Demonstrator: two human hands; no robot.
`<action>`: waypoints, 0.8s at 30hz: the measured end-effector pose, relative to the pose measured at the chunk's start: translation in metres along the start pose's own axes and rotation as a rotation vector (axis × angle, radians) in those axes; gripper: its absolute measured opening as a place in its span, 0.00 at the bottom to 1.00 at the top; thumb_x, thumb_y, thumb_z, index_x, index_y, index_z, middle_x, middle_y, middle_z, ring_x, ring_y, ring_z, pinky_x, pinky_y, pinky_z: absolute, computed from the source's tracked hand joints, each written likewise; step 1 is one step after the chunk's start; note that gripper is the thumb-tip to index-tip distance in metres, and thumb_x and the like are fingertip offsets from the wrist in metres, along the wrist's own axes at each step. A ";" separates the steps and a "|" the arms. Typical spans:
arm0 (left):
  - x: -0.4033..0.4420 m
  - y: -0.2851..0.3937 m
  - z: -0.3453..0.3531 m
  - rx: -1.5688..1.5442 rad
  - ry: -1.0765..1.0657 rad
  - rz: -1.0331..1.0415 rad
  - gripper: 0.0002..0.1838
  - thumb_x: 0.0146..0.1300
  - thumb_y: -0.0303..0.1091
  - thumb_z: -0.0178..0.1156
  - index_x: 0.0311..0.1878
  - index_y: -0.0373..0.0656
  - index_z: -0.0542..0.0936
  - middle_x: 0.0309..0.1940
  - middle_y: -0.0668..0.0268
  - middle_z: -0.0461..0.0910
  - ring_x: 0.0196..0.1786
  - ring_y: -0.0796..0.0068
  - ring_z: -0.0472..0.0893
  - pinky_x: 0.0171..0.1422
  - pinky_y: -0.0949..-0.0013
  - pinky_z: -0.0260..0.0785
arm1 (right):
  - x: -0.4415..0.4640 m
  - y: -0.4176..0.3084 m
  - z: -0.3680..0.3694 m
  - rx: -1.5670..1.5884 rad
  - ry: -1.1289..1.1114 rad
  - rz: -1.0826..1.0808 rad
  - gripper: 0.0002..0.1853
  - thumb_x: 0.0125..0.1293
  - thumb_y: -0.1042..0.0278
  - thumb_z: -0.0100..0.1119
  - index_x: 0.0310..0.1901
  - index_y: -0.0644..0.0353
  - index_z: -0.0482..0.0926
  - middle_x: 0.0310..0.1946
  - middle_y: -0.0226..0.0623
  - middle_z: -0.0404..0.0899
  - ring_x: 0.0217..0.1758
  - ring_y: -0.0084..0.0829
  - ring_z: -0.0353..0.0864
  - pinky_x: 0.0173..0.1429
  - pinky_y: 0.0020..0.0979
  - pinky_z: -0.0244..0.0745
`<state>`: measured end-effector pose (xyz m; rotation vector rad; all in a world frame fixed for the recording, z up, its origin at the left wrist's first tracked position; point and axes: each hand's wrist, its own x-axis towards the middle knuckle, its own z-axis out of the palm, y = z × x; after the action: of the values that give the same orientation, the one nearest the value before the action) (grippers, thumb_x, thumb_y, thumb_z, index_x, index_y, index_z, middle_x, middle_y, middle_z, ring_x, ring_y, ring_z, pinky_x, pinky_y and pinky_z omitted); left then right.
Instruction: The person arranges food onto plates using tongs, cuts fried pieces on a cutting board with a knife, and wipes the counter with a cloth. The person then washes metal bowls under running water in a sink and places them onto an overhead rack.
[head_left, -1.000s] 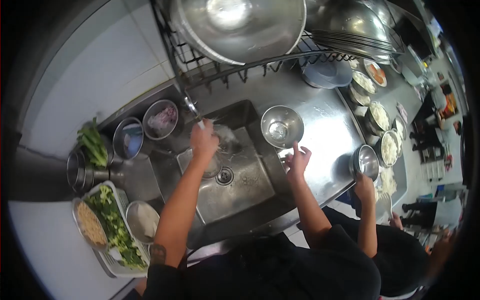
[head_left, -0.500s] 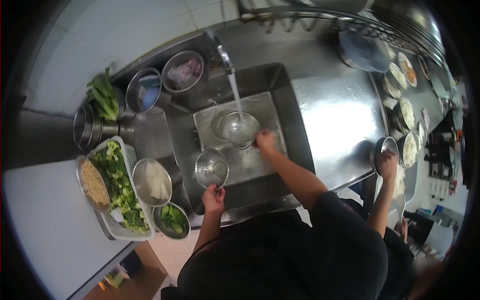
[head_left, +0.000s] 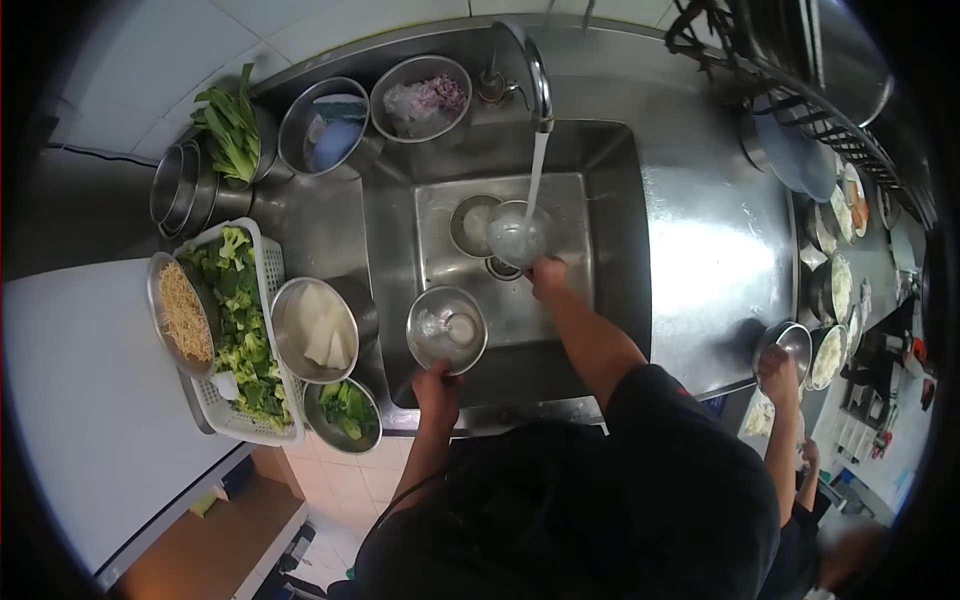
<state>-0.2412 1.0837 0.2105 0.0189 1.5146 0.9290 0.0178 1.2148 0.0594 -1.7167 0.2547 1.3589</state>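
My left hand (head_left: 437,390) grips the near rim of a steel bowl (head_left: 447,330) over the sink's near left part. My right hand (head_left: 546,277) holds a smaller bowl (head_left: 518,234) by its edge under the running faucet (head_left: 540,100), and water falls into it. Another round bowl (head_left: 473,226) lies on the sink (head_left: 560,300) floor, just left of the one in my right hand. The drain shows partly below that bowl.
Left of the sink are a basket of broccoli (head_left: 270,262), a bowl of white pieces (head_left: 318,330) and a bowl of greens (head_left: 343,414). Behind stand bowls (head_left: 421,97). At right, a co-worker's hand (head_left: 778,370) holds a bowl (head_left: 795,345).
The view has shifted rightward and down. Since the oldest frame, my left hand has left the faucet and taken a bowl. My right hand, empty then, now holds a bowl under the water.
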 end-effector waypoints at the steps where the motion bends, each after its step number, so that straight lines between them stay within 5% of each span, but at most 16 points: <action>1: 0.000 -0.002 -0.002 0.002 -0.008 0.007 0.09 0.57 0.26 0.63 0.41 0.35 0.77 0.35 0.61 0.80 0.36 0.69 0.81 0.37 0.65 0.75 | 0.000 0.003 0.001 0.176 0.094 0.017 0.21 0.58 0.82 0.52 0.56 0.71 0.70 0.45 0.51 0.77 0.40 0.41 0.83 0.39 0.36 0.88; 5: 0.003 -0.001 0.002 0.049 -0.011 0.025 0.08 0.58 0.26 0.64 0.40 0.36 0.78 0.34 0.62 0.80 0.35 0.70 0.80 0.36 0.65 0.75 | 0.009 -0.004 -0.006 -0.048 0.040 -0.033 0.22 0.61 0.80 0.55 0.58 0.67 0.70 0.46 0.50 0.78 0.43 0.42 0.84 0.39 0.37 0.86; 7: -0.002 0.002 0.003 0.041 0.014 0.029 0.08 0.58 0.26 0.64 0.40 0.37 0.78 0.34 0.62 0.80 0.35 0.70 0.80 0.37 0.65 0.74 | 0.015 0.006 -0.016 0.173 0.304 0.006 0.21 0.62 0.77 0.59 0.58 0.63 0.71 0.48 0.48 0.78 0.44 0.44 0.83 0.41 0.40 0.85; 10: -0.011 0.005 0.004 -0.012 -0.003 0.085 0.08 0.57 0.27 0.66 0.38 0.37 0.78 0.33 0.63 0.79 0.35 0.71 0.80 0.37 0.65 0.75 | 0.087 0.063 -0.058 0.444 0.202 0.110 0.23 0.62 0.75 0.63 0.59 0.59 0.71 0.50 0.46 0.77 0.46 0.44 0.82 0.42 0.41 0.83; 15: 0.002 -0.013 -0.008 -0.022 0.107 0.035 0.11 0.55 0.26 0.68 0.39 0.37 0.78 0.33 0.62 0.79 0.35 0.70 0.79 0.37 0.64 0.74 | 0.005 0.005 -0.040 -0.036 -0.025 0.074 0.24 0.59 0.78 0.60 0.60 0.61 0.72 0.46 0.45 0.77 0.44 0.41 0.81 0.40 0.39 0.78; 18: 0.003 -0.013 -0.008 0.032 0.067 0.046 0.10 0.55 0.26 0.69 0.37 0.35 0.78 0.33 0.61 0.79 0.35 0.70 0.79 0.37 0.64 0.75 | 0.015 -0.013 -0.021 -0.203 0.071 -0.013 0.21 0.58 0.79 0.57 0.55 0.63 0.74 0.45 0.44 0.76 0.42 0.40 0.80 0.40 0.41 0.77; 20: 0.000 -0.015 -0.006 0.091 0.060 0.082 0.10 0.54 0.27 0.69 0.37 0.35 0.78 0.32 0.62 0.79 0.34 0.71 0.79 0.36 0.65 0.74 | 0.043 -0.011 0.008 -0.379 0.055 -0.392 0.16 0.53 0.83 0.56 0.46 0.63 0.75 0.42 0.44 0.75 0.41 0.44 0.77 0.43 0.43 0.73; 21: 0.001 -0.015 -0.004 0.167 0.051 0.108 0.10 0.54 0.28 0.69 0.36 0.35 0.79 0.31 0.62 0.79 0.34 0.72 0.80 0.35 0.66 0.74 | 0.031 -0.023 0.025 -0.381 0.028 -0.405 0.16 0.53 0.83 0.56 0.46 0.63 0.75 0.42 0.44 0.75 0.41 0.44 0.77 0.43 0.43 0.73; 23: 0.003 -0.020 0.005 0.115 0.098 0.084 0.08 0.55 0.27 0.69 0.35 0.35 0.80 0.30 0.61 0.79 0.34 0.71 0.80 0.36 0.65 0.75 | -0.024 -0.050 0.055 -1.171 0.223 -1.636 0.17 0.51 0.81 0.55 0.45 0.60 0.77 0.36 0.49 0.79 0.41 0.47 0.80 0.41 0.42 0.71; 24: 0.003 -0.018 0.005 0.086 0.134 0.029 0.07 0.56 0.27 0.69 0.35 0.35 0.81 0.30 0.60 0.79 0.34 0.71 0.80 0.38 0.64 0.76 | -0.035 -0.059 0.070 -1.151 0.208 -1.632 0.17 0.51 0.81 0.55 0.45 0.60 0.77 0.36 0.49 0.79 0.41 0.47 0.80 0.41 0.42 0.71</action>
<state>-0.2283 1.0756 0.1985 0.0420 1.6822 0.9022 -0.0050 1.2880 0.1207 -1.9093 -1.7414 -0.0678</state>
